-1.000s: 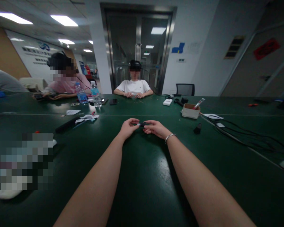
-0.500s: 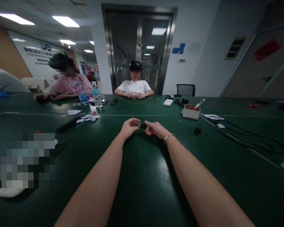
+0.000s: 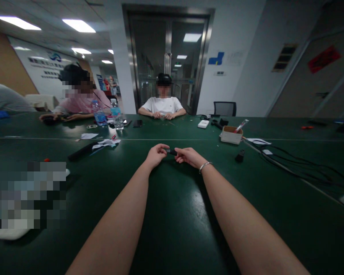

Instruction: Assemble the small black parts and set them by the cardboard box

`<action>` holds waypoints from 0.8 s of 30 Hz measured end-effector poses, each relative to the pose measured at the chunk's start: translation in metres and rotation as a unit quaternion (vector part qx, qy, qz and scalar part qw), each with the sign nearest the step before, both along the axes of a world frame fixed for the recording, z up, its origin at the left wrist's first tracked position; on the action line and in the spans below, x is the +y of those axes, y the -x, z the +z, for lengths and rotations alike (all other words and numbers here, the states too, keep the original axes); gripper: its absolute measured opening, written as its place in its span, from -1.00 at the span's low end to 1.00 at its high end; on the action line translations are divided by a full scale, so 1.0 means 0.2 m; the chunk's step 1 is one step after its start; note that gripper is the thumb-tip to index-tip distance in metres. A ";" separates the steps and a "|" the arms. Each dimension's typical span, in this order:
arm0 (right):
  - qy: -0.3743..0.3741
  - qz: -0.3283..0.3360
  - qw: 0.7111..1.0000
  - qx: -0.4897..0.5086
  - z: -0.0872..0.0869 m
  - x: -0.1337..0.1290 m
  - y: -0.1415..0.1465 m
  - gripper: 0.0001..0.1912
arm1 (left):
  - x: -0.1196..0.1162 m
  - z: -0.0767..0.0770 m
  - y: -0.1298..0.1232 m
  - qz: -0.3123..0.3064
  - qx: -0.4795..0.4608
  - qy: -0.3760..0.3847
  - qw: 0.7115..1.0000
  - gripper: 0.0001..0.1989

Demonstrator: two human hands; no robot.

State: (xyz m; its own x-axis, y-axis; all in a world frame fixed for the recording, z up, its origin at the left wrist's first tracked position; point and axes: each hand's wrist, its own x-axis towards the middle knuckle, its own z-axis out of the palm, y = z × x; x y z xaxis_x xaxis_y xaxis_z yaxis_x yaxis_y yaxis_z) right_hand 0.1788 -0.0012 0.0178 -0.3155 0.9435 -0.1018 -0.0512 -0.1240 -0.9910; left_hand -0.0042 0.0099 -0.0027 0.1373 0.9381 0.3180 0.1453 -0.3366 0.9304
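Note:
Above the green table (image 3: 172, 198), my two hands meet at a small black object with a grey, shiny end (image 3: 171, 152). Its kind is too small to make out. My right hand (image 3: 189, 156), with a silver bangle at the wrist, pinches the black end between thumb and forefinger. From the other side, my left hand (image 3: 157, 156) has its thumb and fingertips closed at the grey end. To the right, apart from my hands, a similar small black piece with a grey top (image 3: 240, 156) stands on the table.
A small open box (image 3: 231, 136) with a pen-like item sits at the back right, near black cables (image 3: 301, 158). Bottles (image 3: 117, 116), a black tube-like item (image 3: 84, 151) and crumpled paper (image 3: 106, 143) lie left. Two people wearing headsets sit across the table.
My left thumb and fingers have shifted slightly left along the small object, so more of it shows between my hands. My right hand has barely moved.

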 end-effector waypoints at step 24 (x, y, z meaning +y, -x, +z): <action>-0.012 0.024 0.999 0.018 -0.02 0.01 -0.02 -0.84 | 0.00 0.01 0.01 -0.078 -0.040 0.028 0.996 -0.51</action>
